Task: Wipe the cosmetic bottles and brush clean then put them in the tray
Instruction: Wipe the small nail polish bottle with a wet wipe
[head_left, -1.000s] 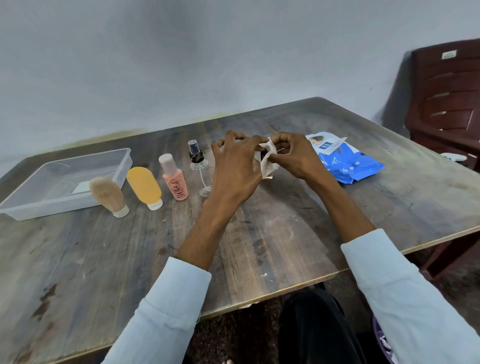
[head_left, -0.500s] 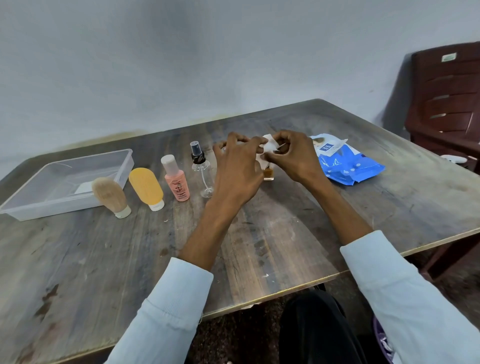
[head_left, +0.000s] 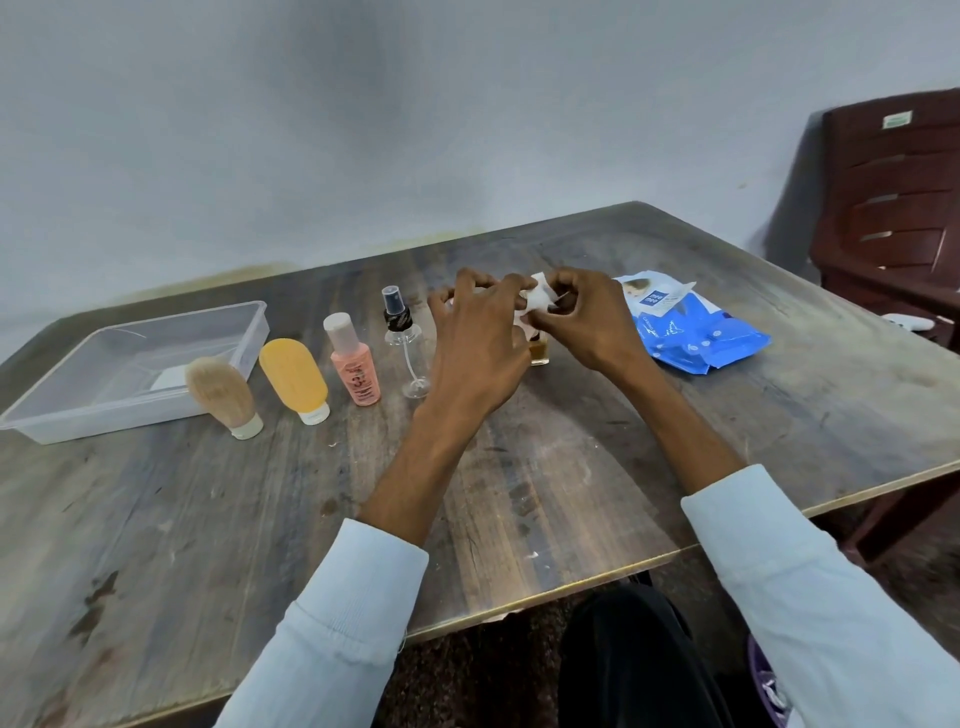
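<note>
My left hand (head_left: 480, 348) and my right hand (head_left: 587, 322) meet above the table's middle, both pinching a white wipe (head_left: 535, 301). Below them stands a small amber bottle (head_left: 540, 353), mostly hidden by my fingers. To the left stand a clear spray bottle (head_left: 402, 338), a pink bottle (head_left: 353, 364), an orange tube (head_left: 293, 379) on its white cap, and a beige brush (head_left: 221, 395). The clear plastic tray (head_left: 62, 415) lies at the far left with a white piece inside.
A blue pack of wipes (head_left: 696, 332) lies right of my hands. A dark red plastic chair (head_left: 893, 208) stands past the table's right corner. The wooden table (head_left: 519, 493) is worn, its front edge close to my lap.
My hands have shifted the wipe a little up between the fingertips; the amber bottle now shows under them. The other items have not moved.
</note>
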